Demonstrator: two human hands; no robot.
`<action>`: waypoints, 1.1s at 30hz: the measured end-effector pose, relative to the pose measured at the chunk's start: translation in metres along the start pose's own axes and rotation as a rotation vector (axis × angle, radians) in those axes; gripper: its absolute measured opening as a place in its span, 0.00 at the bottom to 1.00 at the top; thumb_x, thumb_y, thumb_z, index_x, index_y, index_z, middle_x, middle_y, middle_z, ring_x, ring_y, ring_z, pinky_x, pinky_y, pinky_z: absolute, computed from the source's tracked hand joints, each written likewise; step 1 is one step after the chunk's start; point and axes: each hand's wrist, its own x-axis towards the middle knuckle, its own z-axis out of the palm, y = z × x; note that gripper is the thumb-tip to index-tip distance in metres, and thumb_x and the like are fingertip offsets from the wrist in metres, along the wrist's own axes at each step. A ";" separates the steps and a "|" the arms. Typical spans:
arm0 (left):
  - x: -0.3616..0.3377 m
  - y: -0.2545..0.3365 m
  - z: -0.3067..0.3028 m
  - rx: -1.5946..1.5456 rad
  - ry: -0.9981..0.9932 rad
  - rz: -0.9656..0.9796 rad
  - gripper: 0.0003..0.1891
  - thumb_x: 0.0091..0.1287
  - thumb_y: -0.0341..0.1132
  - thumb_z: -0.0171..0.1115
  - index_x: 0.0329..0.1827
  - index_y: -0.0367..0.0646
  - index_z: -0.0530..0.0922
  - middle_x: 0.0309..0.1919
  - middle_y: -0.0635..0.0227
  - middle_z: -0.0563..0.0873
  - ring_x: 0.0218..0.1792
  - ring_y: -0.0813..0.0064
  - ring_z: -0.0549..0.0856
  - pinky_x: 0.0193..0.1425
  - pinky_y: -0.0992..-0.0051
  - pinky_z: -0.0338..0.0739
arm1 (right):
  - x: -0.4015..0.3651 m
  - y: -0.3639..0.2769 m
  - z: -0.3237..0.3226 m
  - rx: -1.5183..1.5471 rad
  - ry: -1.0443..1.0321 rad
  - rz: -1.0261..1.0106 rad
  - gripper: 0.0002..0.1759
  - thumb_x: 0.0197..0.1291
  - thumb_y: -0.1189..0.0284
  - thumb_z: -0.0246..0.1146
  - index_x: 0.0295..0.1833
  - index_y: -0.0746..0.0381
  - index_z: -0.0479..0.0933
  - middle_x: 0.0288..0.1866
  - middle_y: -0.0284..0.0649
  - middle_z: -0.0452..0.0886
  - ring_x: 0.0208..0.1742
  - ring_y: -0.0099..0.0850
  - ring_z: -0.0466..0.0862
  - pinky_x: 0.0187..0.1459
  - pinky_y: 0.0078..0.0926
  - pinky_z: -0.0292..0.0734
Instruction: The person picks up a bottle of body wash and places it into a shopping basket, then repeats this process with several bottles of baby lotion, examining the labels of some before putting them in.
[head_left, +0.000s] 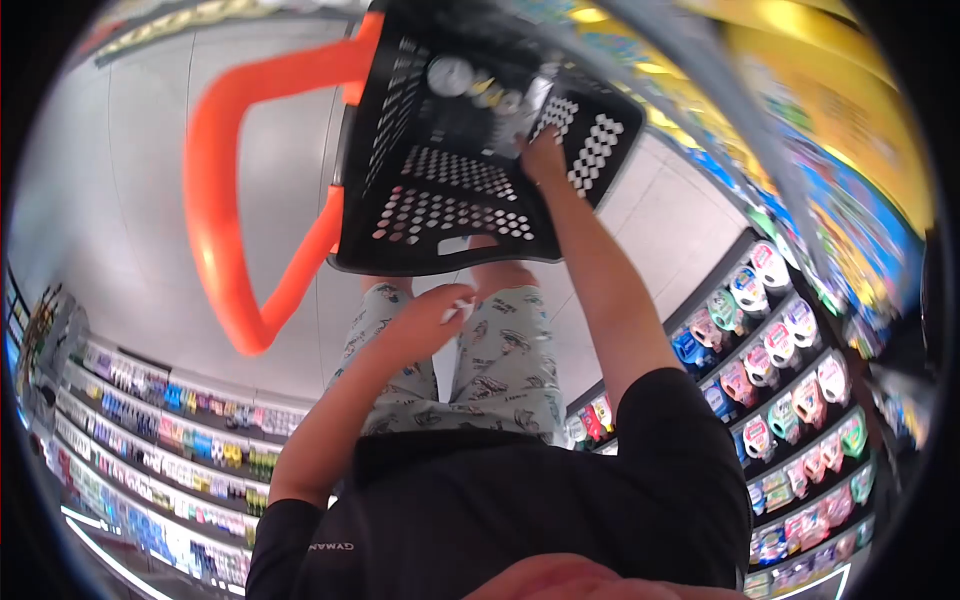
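A black shopping basket [465,225] with perforated walls and an orange handle [215,190] is in front of my legs. My right hand [543,158] reaches down inside it, fingers closed at a clear, shiny package [540,92] whose contents are blurred. Beside that, a round pale item [450,76] and small yellow-and-white items [488,95] lie in the basket. My left hand [437,317] hovers before my shorts, just outside the basket's near rim, curled around a small white thing [459,307] I cannot identify.
Shelves of coloured bottles and packs [780,345] rise close on my right. Yellow and blue packages [820,130] fill the upper right. More stocked shelves [170,430] stand at lower left. Pale tiled floor [140,200] extends to the left.
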 end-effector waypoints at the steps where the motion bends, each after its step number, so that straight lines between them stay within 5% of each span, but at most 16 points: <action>1: -0.015 -0.006 -0.004 -0.052 0.006 -0.044 0.15 0.76 0.31 0.56 0.62 0.38 0.78 0.55 0.58 0.85 0.57 0.62 0.85 0.63 0.67 0.79 | -0.021 0.004 -0.008 0.012 0.043 -0.058 0.40 0.66 0.50 0.66 0.63 0.75 0.63 0.52 0.73 0.82 0.57 0.66 0.83 0.60 0.55 0.78; 4: -0.077 0.007 -0.026 -0.039 0.175 -0.110 0.14 0.73 0.26 0.56 0.59 0.37 0.79 0.49 0.58 0.86 0.52 0.62 0.86 0.60 0.69 0.79 | -0.097 0.009 -0.044 0.180 0.019 -0.095 0.30 0.67 0.57 0.63 0.58 0.73 0.65 0.38 0.68 0.85 0.43 0.62 0.88 0.49 0.52 0.84; 5: -0.105 0.015 -0.037 0.111 0.272 0.080 0.15 0.70 0.24 0.58 0.58 0.37 0.79 0.51 0.57 0.86 0.54 0.59 0.85 0.60 0.67 0.78 | -0.119 0.019 -0.047 0.269 0.016 -0.121 0.28 0.67 0.59 0.63 0.58 0.72 0.65 0.32 0.59 0.85 0.33 0.55 0.89 0.39 0.48 0.85; 6: -0.129 0.027 -0.046 0.259 0.368 0.271 0.16 0.66 0.23 0.60 0.57 0.37 0.79 0.53 0.55 0.85 0.56 0.56 0.84 0.61 0.64 0.77 | -0.148 0.026 -0.061 0.288 0.000 -0.209 0.26 0.67 0.60 0.63 0.58 0.69 0.65 0.33 0.52 0.86 0.28 0.46 0.88 0.30 0.42 0.83; 9: -0.188 0.115 -0.067 0.737 0.843 0.577 0.19 0.63 0.22 0.61 0.59 0.35 0.76 0.61 0.48 0.79 0.64 0.51 0.78 0.68 0.60 0.71 | -0.238 0.027 -0.114 0.507 -0.241 -0.036 0.30 0.68 0.59 0.63 0.66 0.66 0.65 0.37 0.46 0.87 0.26 0.35 0.86 0.23 0.36 0.81; 10: -0.194 0.117 -0.078 0.638 0.885 0.551 0.28 0.65 0.26 0.62 0.69 0.30 0.69 0.71 0.42 0.71 0.73 0.45 0.69 0.76 0.56 0.64 | -0.261 0.032 -0.129 0.486 -0.244 -0.051 0.32 0.69 0.58 0.63 0.69 0.65 0.64 0.38 0.46 0.87 0.26 0.33 0.86 0.22 0.35 0.81; 12: -0.189 0.142 -0.095 0.637 0.917 0.447 0.36 0.69 0.30 0.62 0.79 0.29 0.58 0.76 0.42 0.67 0.77 0.45 0.66 0.80 0.55 0.61 | -0.283 0.058 -0.133 0.424 -0.255 -0.022 0.35 0.69 0.59 0.63 0.74 0.64 0.62 0.38 0.47 0.87 0.27 0.35 0.87 0.24 0.35 0.83; 14: -0.174 0.133 -0.115 0.648 0.620 0.273 0.40 0.75 0.37 0.57 0.83 0.30 0.47 0.78 0.37 0.62 0.72 0.39 0.72 0.73 0.52 0.72 | -0.322 0.066 -0.154 0.461 -0.238 0.068 0.33 0.69 0.60 0.62 0.73 0.64 0.63 0.39 0.48 0.88 0.28 0.36 0.88 0.26 0.35 0.84; 18: -0.159 0.143 -0.127 0.728 0.564 0.057 0.41 0.77 0.38 0.54 0.85 0.35 0.41 0.70 0.37 0.74 0.61 0.37 0.81 0.63 0.48 0.78 | -0.350 0.100 -0.150 0.601 -0.118 0.186 0.31 0.70 0.59 0.60 0.71 0.65 0.64 0.42 0.51 0.89 0.30 0.39 0.89 0.28 0.37 0.85; 23: -0.155 0.159 -0.118 0.870 0.542 -0.020 0.37 0.82 0.38 0.46 0.85 0.35 0.37 0.63 0.40 0.80 0.55 0.39 0.84 0.58 0.48 0.80 | -0.377 0.121 -0.146 0.767 -0.091 0.224 0.28 0.72 0.60 0.56 0.68 0.69 0.66 0.44 0.55 0.88 0.30 0.41 0.89 0.28 0.39 0.85; 26: -0.139 0.136 -0.118 0.893 0.607 0.120 0.39 0.79 0.37 0.50 0.84 0.32 0.40 0.51 0.39 0.84 0.49 0.41 0.86 0.55 0.48 0.80 | -0.393 0.126 -0.142 0.837 -0.017 0.268 0.29 0.71 0.60 0.55 0.68 0.70 0.67 0.42 0.54 0.88 0.30 0.41 0.90 0.27 0.37 0.83; 33: -0.115 0.134 -0.094 0.900 0.577 0.194 0.38 0.79 0.39 0.52 0.83 0.32 0.43 0.42 0.36 0.87 0.45 0.37 0.87 0.50 0.44 0.80 | -0.404 0.154 -0.146 0.879 0.035 0.276 0.27 0.72 0.60 0.54 0.68 0.69 0.66 0.46 0.57 0.88 0.30 0.43 0.89 0.28 0.40 0.85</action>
